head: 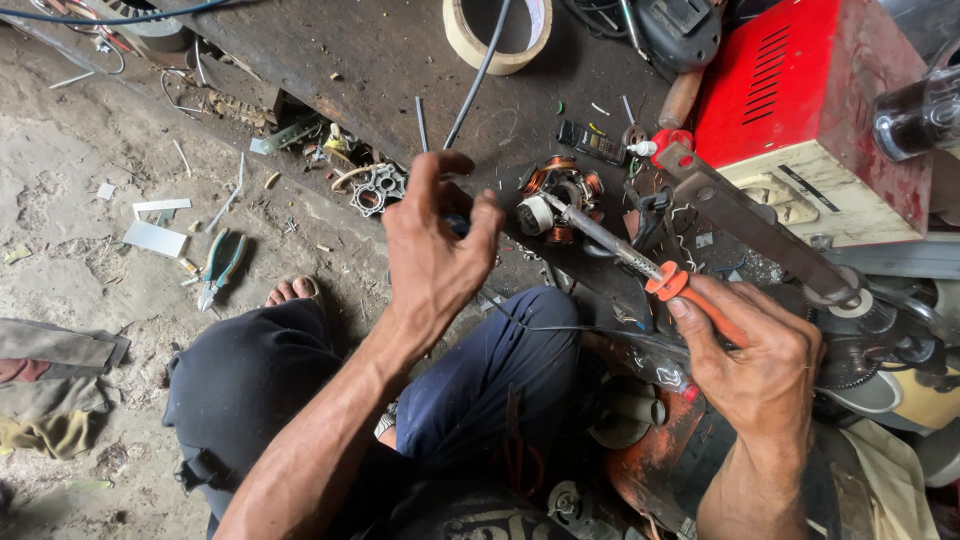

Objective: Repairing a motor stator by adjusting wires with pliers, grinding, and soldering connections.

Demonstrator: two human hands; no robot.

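The right hand [760,365] is clamped around the orange handle of a soldering iron [640,262], whose metal shaft slants up-left so that its tip meets a small copper-wound coil [557,198] lying on the dark surface [400,60] near its front edge. The left hand [435,250] hovers just beside the coil, fingers curled together around something small and dark; what it pinches cannot be told. A tape roll [497,38] lies toward the far edge, a red machine [800,110] at the right side. Green-handled pliers [220,268] lie on the dirt floor [80,180].
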